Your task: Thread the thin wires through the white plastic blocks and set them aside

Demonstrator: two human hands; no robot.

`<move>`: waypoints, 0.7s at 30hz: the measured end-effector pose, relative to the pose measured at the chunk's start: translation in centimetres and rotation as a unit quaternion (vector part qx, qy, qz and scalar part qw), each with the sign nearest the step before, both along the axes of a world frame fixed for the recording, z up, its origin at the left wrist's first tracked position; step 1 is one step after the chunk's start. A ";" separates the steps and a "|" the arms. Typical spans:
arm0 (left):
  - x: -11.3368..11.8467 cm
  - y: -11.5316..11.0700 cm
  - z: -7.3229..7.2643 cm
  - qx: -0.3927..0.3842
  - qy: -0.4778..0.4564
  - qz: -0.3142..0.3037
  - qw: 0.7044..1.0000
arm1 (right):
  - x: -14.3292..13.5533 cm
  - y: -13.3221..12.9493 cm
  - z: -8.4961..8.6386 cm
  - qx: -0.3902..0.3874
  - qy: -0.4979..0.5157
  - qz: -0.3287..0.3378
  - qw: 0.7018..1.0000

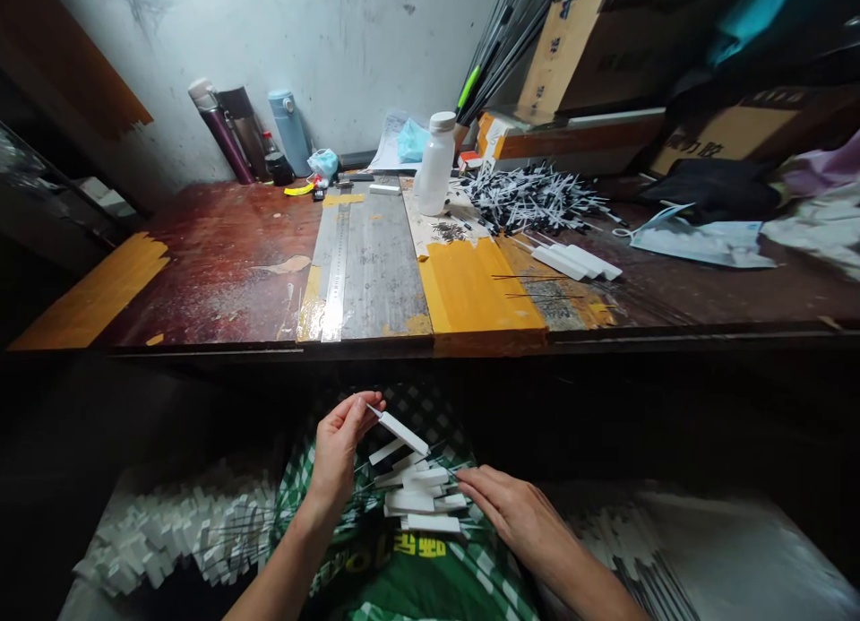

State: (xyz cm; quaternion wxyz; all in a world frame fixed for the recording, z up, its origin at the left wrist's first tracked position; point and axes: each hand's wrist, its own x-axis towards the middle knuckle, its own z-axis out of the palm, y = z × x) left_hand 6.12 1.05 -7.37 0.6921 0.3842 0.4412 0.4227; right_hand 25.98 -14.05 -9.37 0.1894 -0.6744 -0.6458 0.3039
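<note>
Above my lap, a slim white rectangular block (404,433) hangs at a slant, with a thin stem at its upper left end. My left hand (339,446) is closed, pinching that stem between thumb and fingers. My right hand (516,512) has its fingertips pressed together at a thin dark wire that seems to run from the block's lower right end. Beneath them, several similar white blocks (420,502) with thin wires lie in a loose pile on a green checked apron (396,590).
A dark red table (221,271) stands ahead, bearing a steel ruler (336,280), a white bottle (436,164), a heap of black-and-white thin parts (537,200) and a face mask (699,240). White blocks (148,531) are piled at left; dark rods (655,576) lie at right.
</note>
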 end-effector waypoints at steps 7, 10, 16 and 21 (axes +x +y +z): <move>0.3 -0.1 0.1 0.002 -0.009 -0.012 1.000 | 0.2 -0.2 0.9 0.002 -0.040 -0.044 0.998; 0.1 0.3 0.3 -0.007 -0.032 0.006 0.999 | 1.5 -0.2 1.6 0.021 -0.004 -0.035 0.999; -2.6 2.0 0.8 -0.036 -0.092 0.149 0.984 | 7.7 -2.2 0.9 0.032 0.070 -0.163 0.984; -4.7 2.4 0.7 -0.034 -0.109 0.189 0.975 | 11.0 -3.9 -0.4 -0.017 0.141 -0.277 0.950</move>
